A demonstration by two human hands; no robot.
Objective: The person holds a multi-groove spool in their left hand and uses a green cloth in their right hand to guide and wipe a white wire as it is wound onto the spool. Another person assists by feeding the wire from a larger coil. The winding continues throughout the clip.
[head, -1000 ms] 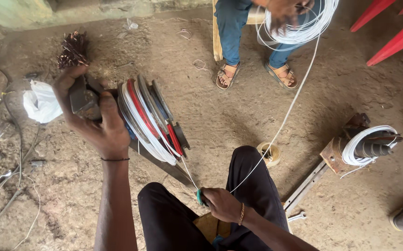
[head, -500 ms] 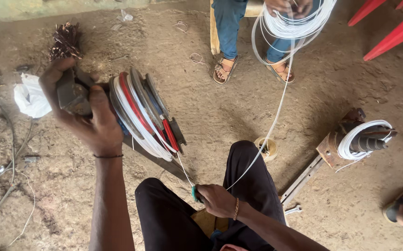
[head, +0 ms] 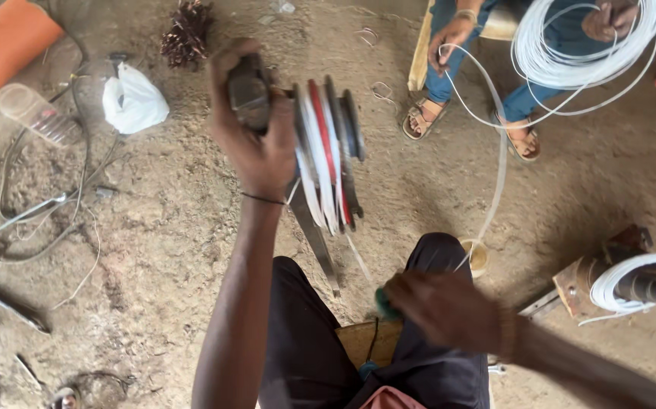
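Observation:
My left hand (head: 248,140) grips the dark handle of a winding wheel (head: 328,155), a stack of thin discs with red and white edges on a slanted metal stand. My right hand (head: 438,307) is blurred, held low over my knee and pinching a small green piece with the white cable (head: 495,193) running through it. That cable leads up to a large white coil (head: 582,49) held by a person seated opposite, in blue trousers and sandals.
On the dirt floor lie a white plastic bag (head: 132,98), a clear plastic bottle (head: 32,113), an orange object (head: 2,45), loose wires (head: 40,220), a bundle of brown wire ends (head: 186,32), and a wooden block carrying another white coil (head: 631,284).
The view has shifted left and closer. My left hand has turned the wheel's handle upward. My right hand has moved slightly right, and the other person's coil has grown.

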